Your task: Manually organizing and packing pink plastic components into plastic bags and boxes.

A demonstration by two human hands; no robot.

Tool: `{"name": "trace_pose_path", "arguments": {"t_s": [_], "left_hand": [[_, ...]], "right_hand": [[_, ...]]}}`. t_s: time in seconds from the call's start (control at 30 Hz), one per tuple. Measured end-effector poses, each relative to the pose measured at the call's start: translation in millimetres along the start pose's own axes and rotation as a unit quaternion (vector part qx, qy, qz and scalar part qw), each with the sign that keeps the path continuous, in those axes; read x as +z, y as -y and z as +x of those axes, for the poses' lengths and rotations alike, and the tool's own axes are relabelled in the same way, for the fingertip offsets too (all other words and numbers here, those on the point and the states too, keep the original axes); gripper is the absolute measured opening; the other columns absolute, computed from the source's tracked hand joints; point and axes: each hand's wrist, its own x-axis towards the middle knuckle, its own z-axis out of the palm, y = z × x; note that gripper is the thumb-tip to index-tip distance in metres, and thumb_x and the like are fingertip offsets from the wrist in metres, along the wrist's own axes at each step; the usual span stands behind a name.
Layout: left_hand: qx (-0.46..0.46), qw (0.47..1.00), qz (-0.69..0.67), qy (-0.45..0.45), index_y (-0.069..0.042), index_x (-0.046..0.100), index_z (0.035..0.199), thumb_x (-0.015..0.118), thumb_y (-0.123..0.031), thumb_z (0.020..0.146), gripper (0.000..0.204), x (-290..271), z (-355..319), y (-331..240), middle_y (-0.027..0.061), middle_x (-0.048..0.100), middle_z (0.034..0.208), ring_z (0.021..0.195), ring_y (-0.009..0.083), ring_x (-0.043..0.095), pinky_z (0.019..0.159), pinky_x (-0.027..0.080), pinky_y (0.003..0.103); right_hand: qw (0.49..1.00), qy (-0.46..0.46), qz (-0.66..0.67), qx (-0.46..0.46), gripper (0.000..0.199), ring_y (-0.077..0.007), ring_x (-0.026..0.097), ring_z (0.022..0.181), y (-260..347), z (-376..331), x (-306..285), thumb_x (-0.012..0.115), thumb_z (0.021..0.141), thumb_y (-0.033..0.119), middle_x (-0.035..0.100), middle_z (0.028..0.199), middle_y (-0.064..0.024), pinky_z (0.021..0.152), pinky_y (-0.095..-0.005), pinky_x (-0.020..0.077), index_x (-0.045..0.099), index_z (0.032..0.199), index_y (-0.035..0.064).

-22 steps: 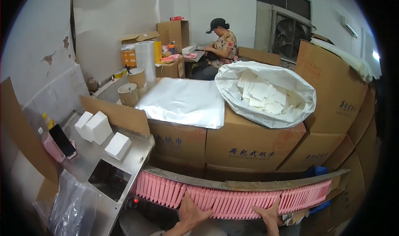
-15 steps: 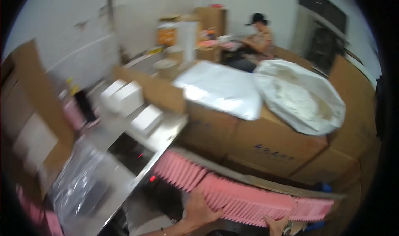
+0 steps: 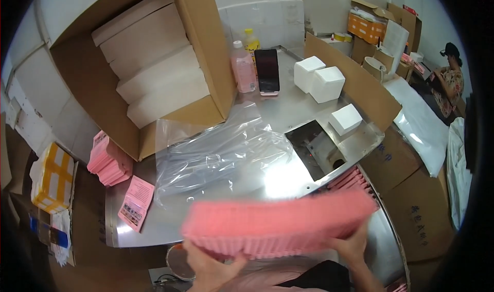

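A long row of pink paper packets (image 3: 278, 221), pressed together side by side and blurred by motion, is held up in front of me over the near edge of the steel table (image 3: 170, 230). My left hand (image 3: 211, 269) grips its left end from below, thumb toward the near side. My right hand (image 3: 354, 248) grips the right end, its far fingers partly hidden. Just beyond the row lies a clear plastic bag (image 3: 216, 158), spread flat and crumpled. More pink packets (image 3: 352, 180) stand in a channel beyond the row's right end.
An open cardboard box (image 3: 211, 50) with white packs leans at back left. A pink bottle (image 3: 243, 68), a phone (image 3: 267, 71), white boxes (image 3: 328, 84) and a square opening (image 3: 319, 150) follow rightward. Pink packets (image 3: 109, 161) and a leaflet (image 3: 136, 203) lie left. A person (image 3: 447, 81) sits far right.
My view has swung left. The row of packets, earlier among others in the channel with both hands on it, is now lifted out and held over the table's near edge.
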Motion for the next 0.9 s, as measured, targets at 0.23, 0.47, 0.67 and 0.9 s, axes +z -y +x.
{"name": "trace_pose_path", "arguments": {"t_s": [0.23,0.47,0.67,0.9], "left_hand": [[-0.047,0.975,0.188,-0.106,0.009,0.019,0.146,0.073,-0.014,0.057,0.106,-65,31,33,0.0249,0.047,0.132,0.123,0.0325,0.049,0.107,0.037,0.041],[0.021,0.888,0.456,-0.061,-0.004,0.06,0.126,0.075,-0.045,0.081,0.063,-104,101,109,0.0152,0.065,0.114,0.107,0.0311,0.061,0.093,0.047,0.042],[-0.214,0.938,0.253,0.099,0.0,0.033,0.15,0.066,-0.052,0.089,0.086,-106,132,52,0.0174,0.045,0.146,0.134,0.0263,0.043,0.112,0.033,0.036],[-0.235,0.945,0.178,0.145,-0.002,0.035,0.149,0.051,-0.049,0.098,0.071,-118,152,87,0.0156,0.048,0.143,0.133,0.0231,0.044,0.112,0.032,0.031]], "right_hand": [[0.971,0.162,-0.142,-0.101,0.106,-0.0304,0.055,0.117,43,77,95,0.093,0.059,0.04,0.05,0.126,-0.0195,0.1,-0.0388,0.0443,0.034,0.136,-0.0034],[0.897,0.289,-0.325,0.08,0.109,-0.0371,0.062,0.106,71,166,143,0.081,0.056,0.071,0.058,0.116,-0.0246,0.089,-0.0447,0.0504,0.048,0.123,-0.0087],[0.888,0.398,-0.222,0.056,0.097,-0.0339,0.068,0.097,56,220,150,0.073,0.064,0.072,0.068,0.107,-0.0207,0.084,-0.0423,0.0538,0.06,0.119,-0.0073],[0.898,0.385,-0.197,0.084,0.106,-0.0354,0.066,0.104,46,237,162,0.065,0.07,0.075,0.066,0.111,-0.024,0.092,-0.0431,0.0513,0.046,0.134,-0.0082]]}}
